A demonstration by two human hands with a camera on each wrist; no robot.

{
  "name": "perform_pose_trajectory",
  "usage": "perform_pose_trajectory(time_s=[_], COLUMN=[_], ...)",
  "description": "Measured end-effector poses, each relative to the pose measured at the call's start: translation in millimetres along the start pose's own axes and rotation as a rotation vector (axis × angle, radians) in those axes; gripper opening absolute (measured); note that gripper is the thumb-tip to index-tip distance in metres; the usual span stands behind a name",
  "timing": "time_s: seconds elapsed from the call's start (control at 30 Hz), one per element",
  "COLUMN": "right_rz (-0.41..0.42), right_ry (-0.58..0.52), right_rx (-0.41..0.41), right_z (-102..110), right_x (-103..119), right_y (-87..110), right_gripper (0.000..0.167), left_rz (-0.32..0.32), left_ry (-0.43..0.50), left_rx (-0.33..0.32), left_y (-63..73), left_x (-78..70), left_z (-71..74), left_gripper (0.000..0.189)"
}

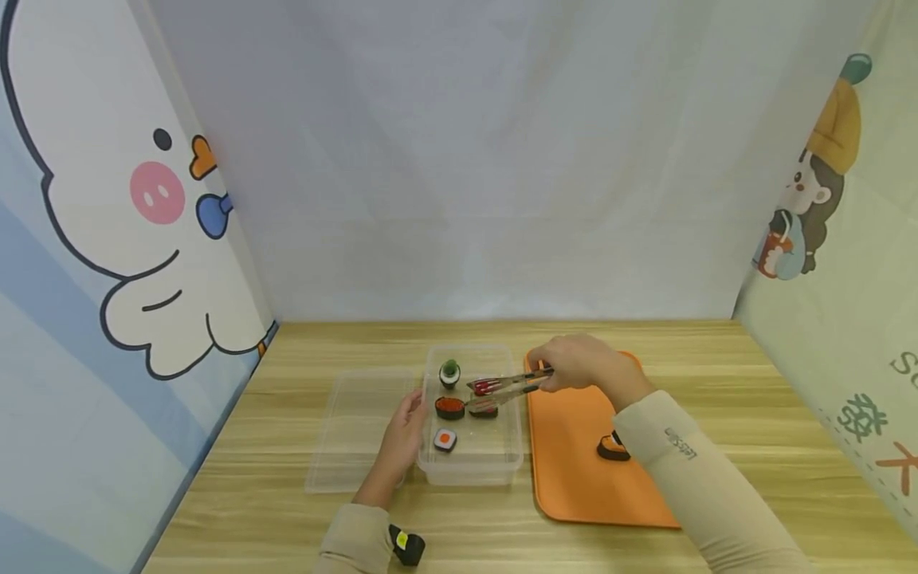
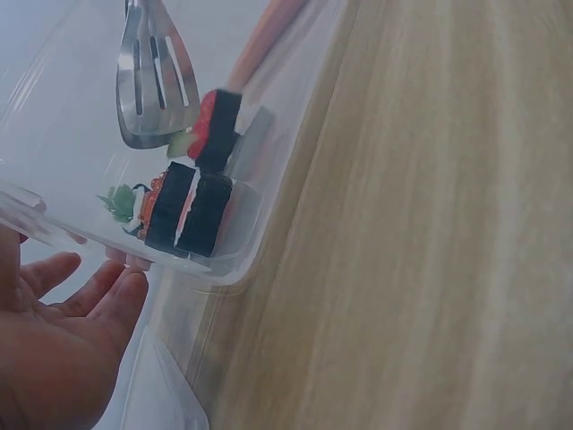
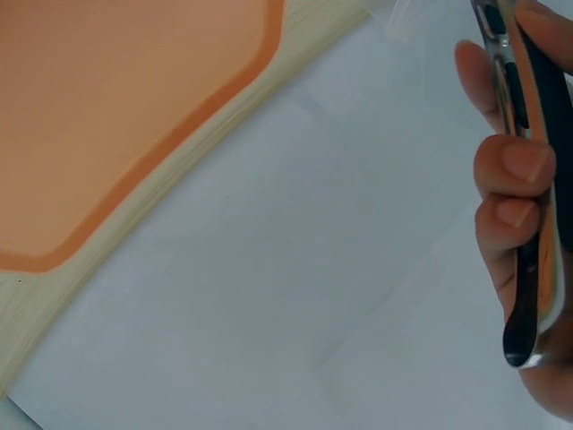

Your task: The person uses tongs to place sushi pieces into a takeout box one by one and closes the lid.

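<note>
While the right hand (image 1: 577,363) curls round the metal tongs (image 1: 512,380), their tips over the clear plastic box (image 1: 469,473), the roe sushi (image 1: 450,409) sits so near the half-covered dark-wrapped sushi (image 1: 485,414) that a slanted squeeze could bump it. The left hand (image 1: 404,437), fingers loosely extended, merely touches the box's side, so a knock might slide it; whether the tongs grip anything I can't tell, and the right sleeve (image 1: 688,462) hides part of the sushi on the orange tray (image 1: 574,486).
</note>
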State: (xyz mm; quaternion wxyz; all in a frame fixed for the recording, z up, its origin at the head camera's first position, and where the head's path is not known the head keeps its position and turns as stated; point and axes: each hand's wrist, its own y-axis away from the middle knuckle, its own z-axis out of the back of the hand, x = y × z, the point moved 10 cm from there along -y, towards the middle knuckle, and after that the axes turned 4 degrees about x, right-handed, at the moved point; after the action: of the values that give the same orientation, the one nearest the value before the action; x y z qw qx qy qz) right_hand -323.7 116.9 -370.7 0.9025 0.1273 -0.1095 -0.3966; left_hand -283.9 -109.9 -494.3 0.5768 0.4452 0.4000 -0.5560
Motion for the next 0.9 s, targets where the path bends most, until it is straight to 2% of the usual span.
perform_pose_trajectory(time_s=[0.33,0.5,0.9], right_rz=[0.000,-0.005,-0.055], right_ry=[-0.083,-0.117,-0.219], right_rx=[-0.036,-0.077,-0.153], right_z=[6,11,13], right_x=[-4,-10,-42], right_y=[12.6,28.1,69.8], right_gripper=[0.015,0.017,0.025], left_rz=[-0.004,0.002,-0.003], left_ry=[0.008,0.014,0.010], left_rx=[0.010,0.011,0.019], left_y=[0.1,-0.1,-4.1], left_x=[1.8,3.0,2.6], left_z=[-0.6,-0.6,-0.1], left_gripper=[0.045,0.045,0.046])
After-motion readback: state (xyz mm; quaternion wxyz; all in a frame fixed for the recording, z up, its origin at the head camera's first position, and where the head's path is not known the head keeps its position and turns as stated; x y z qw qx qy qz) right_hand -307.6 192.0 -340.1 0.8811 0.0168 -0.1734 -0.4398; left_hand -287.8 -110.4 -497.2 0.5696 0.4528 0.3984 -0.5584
